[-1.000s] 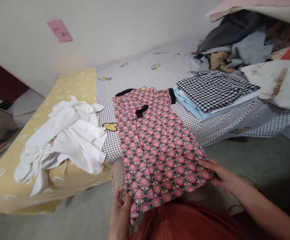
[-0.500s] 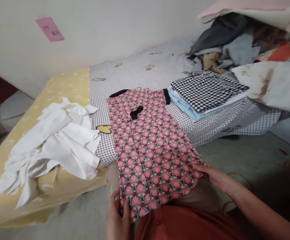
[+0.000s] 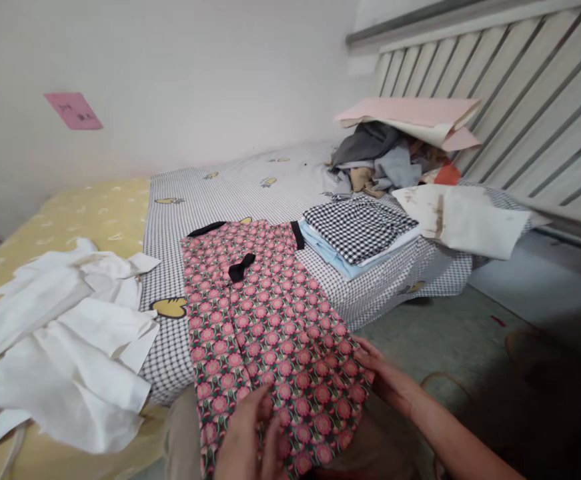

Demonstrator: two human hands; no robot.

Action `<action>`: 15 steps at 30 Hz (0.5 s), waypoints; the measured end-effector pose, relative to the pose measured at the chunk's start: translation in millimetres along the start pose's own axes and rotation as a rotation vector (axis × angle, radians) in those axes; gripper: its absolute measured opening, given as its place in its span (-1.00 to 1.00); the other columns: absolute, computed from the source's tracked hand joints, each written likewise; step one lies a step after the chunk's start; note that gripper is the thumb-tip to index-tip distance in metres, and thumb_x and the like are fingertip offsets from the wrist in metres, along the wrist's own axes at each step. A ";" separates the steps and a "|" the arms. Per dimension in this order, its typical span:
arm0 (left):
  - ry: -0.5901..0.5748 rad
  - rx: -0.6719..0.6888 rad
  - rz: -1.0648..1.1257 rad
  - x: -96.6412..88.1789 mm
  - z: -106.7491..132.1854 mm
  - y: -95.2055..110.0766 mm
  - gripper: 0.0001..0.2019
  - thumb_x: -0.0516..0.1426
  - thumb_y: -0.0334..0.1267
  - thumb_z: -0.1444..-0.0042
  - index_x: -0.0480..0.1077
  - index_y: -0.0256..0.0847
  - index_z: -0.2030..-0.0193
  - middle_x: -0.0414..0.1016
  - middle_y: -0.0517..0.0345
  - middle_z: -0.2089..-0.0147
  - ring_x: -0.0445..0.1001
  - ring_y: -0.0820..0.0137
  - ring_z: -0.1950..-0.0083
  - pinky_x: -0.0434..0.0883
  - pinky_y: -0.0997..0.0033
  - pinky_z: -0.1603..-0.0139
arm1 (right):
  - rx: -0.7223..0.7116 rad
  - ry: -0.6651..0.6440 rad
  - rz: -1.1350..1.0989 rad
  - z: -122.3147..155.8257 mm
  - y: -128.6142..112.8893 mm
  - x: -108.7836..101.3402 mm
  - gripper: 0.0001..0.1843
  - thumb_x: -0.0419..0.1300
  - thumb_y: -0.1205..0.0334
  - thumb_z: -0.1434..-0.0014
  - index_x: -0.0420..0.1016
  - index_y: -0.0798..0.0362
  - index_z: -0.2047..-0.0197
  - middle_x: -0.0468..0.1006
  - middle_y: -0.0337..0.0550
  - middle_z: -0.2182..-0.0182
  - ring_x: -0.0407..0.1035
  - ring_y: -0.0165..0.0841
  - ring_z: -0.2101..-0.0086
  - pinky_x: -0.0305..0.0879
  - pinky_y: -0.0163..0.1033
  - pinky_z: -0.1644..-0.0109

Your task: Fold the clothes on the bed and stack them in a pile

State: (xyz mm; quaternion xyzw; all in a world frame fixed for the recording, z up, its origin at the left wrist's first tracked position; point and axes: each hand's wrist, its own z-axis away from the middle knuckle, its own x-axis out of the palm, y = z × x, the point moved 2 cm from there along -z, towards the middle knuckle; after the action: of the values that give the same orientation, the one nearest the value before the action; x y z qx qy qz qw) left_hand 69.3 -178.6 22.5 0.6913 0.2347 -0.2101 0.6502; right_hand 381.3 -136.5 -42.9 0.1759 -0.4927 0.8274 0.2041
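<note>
A pink floral dress with a black bow and black trim lies face up, its upper part on the bed and its lower part over my knees. My right hand pinches the dress's right edge near the hem, thumb on top and the other fingers underneath. Over the lower left part of the dress is my left hand, its fingers apart and a little blurred. The near hem is partly hidden by this hand and cut off by the frame's bottom edge.
Crumpled white clothing lies to the left on a yellow sheet. Right of the dress sits a folded stack with a black-and-white checked garment on top. Beyond it are piled clothes, a stained white cloth and a slatted headboard.
My left hand has let go of the dress's left hem corner and moved right, over the fabric. My right hand still holds the right edge. The camera view has tilted up and turned right.
</note>
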 end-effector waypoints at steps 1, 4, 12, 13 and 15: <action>-0.038 -0.028 0.079 18.0 -4.9 18.8 -0.61 0.03 -0.05 -0.24 0.43 -0.08 -0.13 0.58 -0.03 -0.07 0.59 0.22 0.09 0.55 0.15 0.04 | -0.013 -0.017 -0.016 1.4 -4.9 7.9 -0.30 0.51 -0.01 0.10 0.50 -0.12 -0.13 0.62 -0.04 -0.08 0.51 -0.05 -0.06 0.27 0.09 -0.24; -0.161 -0.072 0.262 66.0 -17.8 66.5 -0.49 0.09 -0.13 -0.17 0.32 -0.12 -0.27 0.44 -0.12 -0.27 0.55 0.22 -0.05 0.50 0.17 -0.06 | -0.057 -0.033 -0.038 9.2 -21.5 31.8 -0.35 0.50 0.04 0.07 0.52 -0.07 -0.11 0.66 -0.01 0.00 0.56 -0.08 0.05 0.34 0.06 -0.17; -0.185 -0.267 0.515 116.1 -53.6 82.7 -0.45 0.22 -0.04 -0.02 0.38 -0.23 -0.15 0.58 -0.10 0.00 0.54 0.22 0.05 0.43 0.28 -0.02 | -0.149 -0.211 0.136 10.4 -43.4 74.3 -0.69 0.49 0.03 0.00 0.57 0.02 0.30 0.55 -0.28 0.47 0.42 -0.42 0.43 0.32 -0.34 0.30; -0.150 -0.288 0.500 117.4 -57.3 77.9 -0.59 0.20 0.01 -0.05 0.45 -0.22 0.04 0.59 -0.02 0.16 0.54 0.24 0.14 0.43 0.29 0.06 | -0.164 -0.232 0.149 3.3 -45.5 76.3 -0.68 0.47 -0.01 -0.03 0.58 0.04 0.31 0.55 -0.26 0.46 0.42 -0.42 0.44 0.32 -0.34 0.32; -0.062 -0.302 0.473 118.6 -63.2 67.7 -0.66 0.15 0.11 -0.08 0.39 -0.15 0.37 0.50 0.13 0.41 0.47 0.29 0.31 0.38 0.34 0.21 | -0.211 -0.218 0.102 -17.8 -53.5 77.3 -0.63 0.45 -0.07 -0.05 0.59 0.06 0.29 0.58 -0.22 0.39 0.43 -0.42 0.46 0.33 -0.35 0.39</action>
State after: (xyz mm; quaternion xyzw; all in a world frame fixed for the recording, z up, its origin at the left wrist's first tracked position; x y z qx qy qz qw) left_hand 203.9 -112.5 10.2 0.6154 0.0755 -0.0360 0.7837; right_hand 341.0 -84.9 26.9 0.2171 -0.6044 0.7563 0.1247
